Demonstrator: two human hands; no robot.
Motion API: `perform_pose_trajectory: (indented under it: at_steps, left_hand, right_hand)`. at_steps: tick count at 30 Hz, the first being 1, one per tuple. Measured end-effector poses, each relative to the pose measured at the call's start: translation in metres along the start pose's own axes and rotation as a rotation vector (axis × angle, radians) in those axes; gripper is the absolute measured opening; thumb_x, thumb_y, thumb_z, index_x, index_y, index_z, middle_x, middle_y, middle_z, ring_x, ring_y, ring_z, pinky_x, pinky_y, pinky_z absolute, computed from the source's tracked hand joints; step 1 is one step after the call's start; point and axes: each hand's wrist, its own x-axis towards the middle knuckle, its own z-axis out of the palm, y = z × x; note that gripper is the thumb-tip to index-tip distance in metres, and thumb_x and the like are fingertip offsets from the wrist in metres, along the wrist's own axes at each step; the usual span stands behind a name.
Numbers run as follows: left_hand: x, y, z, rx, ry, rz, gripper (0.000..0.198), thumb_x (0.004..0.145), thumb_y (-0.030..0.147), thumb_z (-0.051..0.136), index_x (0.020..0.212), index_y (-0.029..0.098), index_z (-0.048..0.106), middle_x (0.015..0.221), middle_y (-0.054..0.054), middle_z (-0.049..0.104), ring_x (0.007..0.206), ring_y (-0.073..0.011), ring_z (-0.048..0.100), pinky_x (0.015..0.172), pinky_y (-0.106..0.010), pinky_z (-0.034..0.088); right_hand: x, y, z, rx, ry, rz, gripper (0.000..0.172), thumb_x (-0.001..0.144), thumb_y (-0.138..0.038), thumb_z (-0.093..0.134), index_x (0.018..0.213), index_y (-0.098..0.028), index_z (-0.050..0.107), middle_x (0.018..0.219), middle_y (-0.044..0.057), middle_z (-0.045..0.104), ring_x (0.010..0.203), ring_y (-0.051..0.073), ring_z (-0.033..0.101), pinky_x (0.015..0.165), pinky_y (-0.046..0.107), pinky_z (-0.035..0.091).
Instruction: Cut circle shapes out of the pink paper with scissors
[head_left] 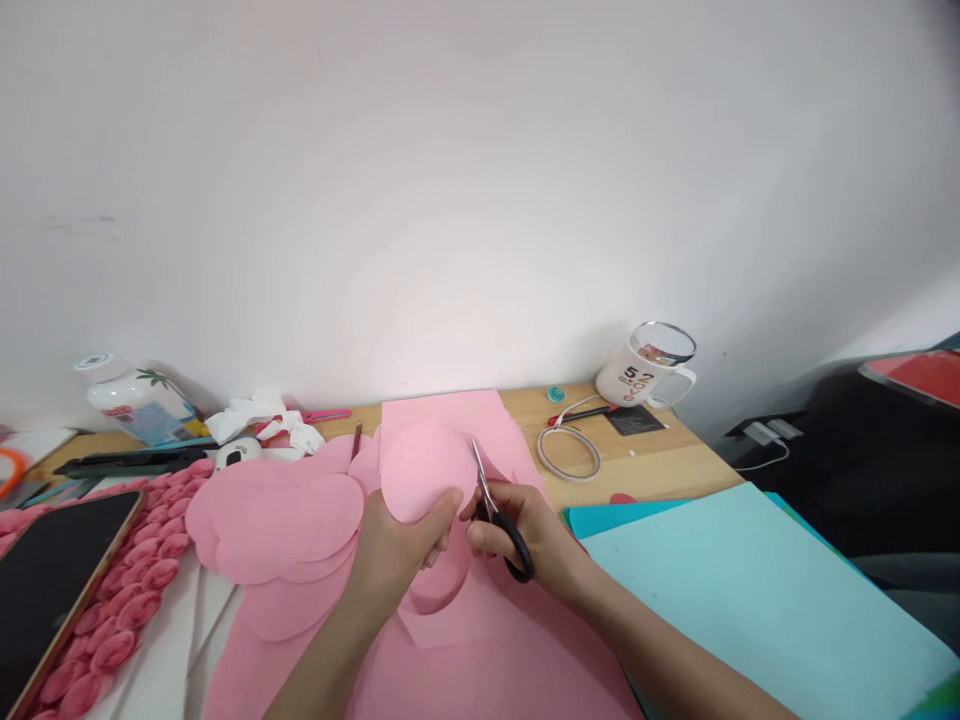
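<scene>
A round pink paper piece (427,468) is pinched in my left hand (411,530), thumb on top near its lower edge. My right hand (529,530) grips black-handled scissors (517,548), their blades pointing up and away along the right edge of the paper. Whether the blades are parted is hard to make out. Beneath both hands lie larger pink paper sheets (495,655), one with a curved cut-out. Several pink paper circles (277,515) are piled to the left of my left hand.
A phone (60,590) rests on pink puffy trim (131,590) at left. Farther back are a white bottle (135,400) and crumpled tissue (255,415). A mug (645,370) and a coiled cable (568,452) stand right of centre; light blue sheets (750,590) cover the right side.
</scene>
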Motion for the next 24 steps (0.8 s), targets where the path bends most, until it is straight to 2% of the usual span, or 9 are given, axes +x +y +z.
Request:
perform_pose_trajectory:
  at_steps: [9, 17, 24]
  left_hand:
    - [0.0008, -0.0001, -0.0017, -0.004, -0.007, -0.015, 0.036, 0.059, 0.033, 0.061, 0.036, 0.019, 0.037, 0.033, 0.006, 0.036, 0.034, -0.006, 0.033, 0.037, -0.021, 0.028]
    - [0.0038, -0.0022, -0.0016, -0.022, 0.004, -0.01, 0.036, 0.058, 0.033, 0.063, 0.036, 0.018, 0.038, 0.034, 0.006, 0.037, 0.035, -0.0062, 0.033, 0.038, -0.021, 0.028]
    - [0.002, -0.0043, -0.0007, -0.087, -0.063, 0.044, 0.04, 0.069, 0.034, 0.056, 0.036, 0.018, 0.039, 0.031, 0.005, 0.037, 0.031, -0.0061, 0.032, 0.038, -0.023, 0.028]
  right_hand:
    - [-0.0004, -0.0014, -0.0008, -0.003, -0.021, -0.023, 0.026, 0.069, -0.037, 0.068, 0.068, -0.015, 0.054, 0.052, -0.005, 0.043, 0.049, 0.008, 0.036, 0.047, 0.023, 0.028]
    - [-0.0013, 0.0009, -0.0007, -0.016, -0.02, -0.026, 0.023, 0.071, -0.033, 0.066, 0.067, -0.015, 0.053, 0.05, -0.005, 0.044, 0.047, 0.008, 0.038, 0.045, 0.021, 0.028]
    - [-0.0008, 0.0022, -0.0008, -0.051, -0.02, -0.031, 0.023, 0.073, -0.034, 0.065, 0.067, -0.015, 0.053, 0.049, -0.005, 0.044, 0.046, 0.008, 0.038, 0.044, 0.021, 0.028]
